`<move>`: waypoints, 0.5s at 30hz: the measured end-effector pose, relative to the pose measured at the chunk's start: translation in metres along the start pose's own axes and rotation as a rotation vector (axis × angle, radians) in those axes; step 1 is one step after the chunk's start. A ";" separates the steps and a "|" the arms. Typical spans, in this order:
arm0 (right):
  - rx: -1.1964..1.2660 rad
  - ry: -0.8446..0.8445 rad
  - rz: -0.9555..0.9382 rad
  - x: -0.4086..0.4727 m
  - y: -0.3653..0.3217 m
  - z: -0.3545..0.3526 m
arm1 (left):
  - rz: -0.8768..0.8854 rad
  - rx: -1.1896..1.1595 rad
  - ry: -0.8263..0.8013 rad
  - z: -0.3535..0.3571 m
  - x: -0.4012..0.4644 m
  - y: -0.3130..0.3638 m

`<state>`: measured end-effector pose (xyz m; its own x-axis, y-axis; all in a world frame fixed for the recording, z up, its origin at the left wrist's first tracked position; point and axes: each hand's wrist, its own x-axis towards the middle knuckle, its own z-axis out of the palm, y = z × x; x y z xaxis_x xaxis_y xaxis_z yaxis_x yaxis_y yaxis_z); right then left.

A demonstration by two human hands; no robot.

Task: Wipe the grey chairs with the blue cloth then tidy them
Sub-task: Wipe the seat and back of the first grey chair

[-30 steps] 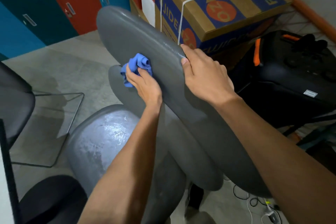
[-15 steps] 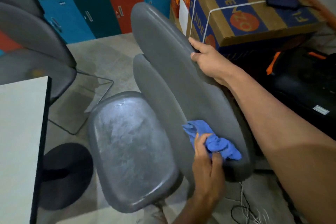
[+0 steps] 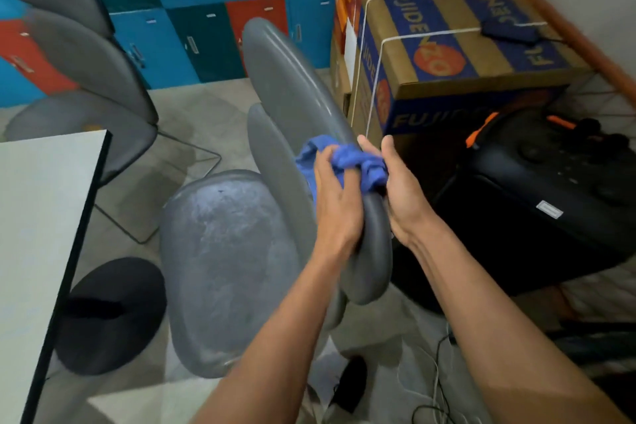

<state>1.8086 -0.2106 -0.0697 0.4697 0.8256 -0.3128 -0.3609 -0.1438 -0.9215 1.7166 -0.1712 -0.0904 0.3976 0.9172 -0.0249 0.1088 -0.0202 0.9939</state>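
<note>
Both hands meet at the near rim of the smooth grey plastic chair back [image 3: 285,79]: the left hand [image 3: 339,203] and right hand [image 3: 401,193] each grip the bunched blue cloth [image 3: 347,157]. Mid-transfer, the cloth could slip to the floor [image 3: 192,113] among cables [image 3: 433,385].

Both your bare forearms reach forward, close together. Your left hand [image 3: 335,196] has its fingers curled, thumb up, gripping. Your right hand [image 3: 401,189] faces it, thumb raised, fingers wrapped and pinching beside it.
</note>
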 end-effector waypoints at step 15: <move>0.022 -0.069 -0.041 -0.005 -0.004 0.009 | -0.005 0.027 0.048 0.007 0.042 0.000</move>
<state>1.8003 -0.2094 -0.0624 0.4276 0.8665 -0.2577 -0.3606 -0.0980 -0.9276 1.7398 -0.1353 -0.0918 0.3531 0.9353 -0.0236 0.1354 -0.0261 0.9904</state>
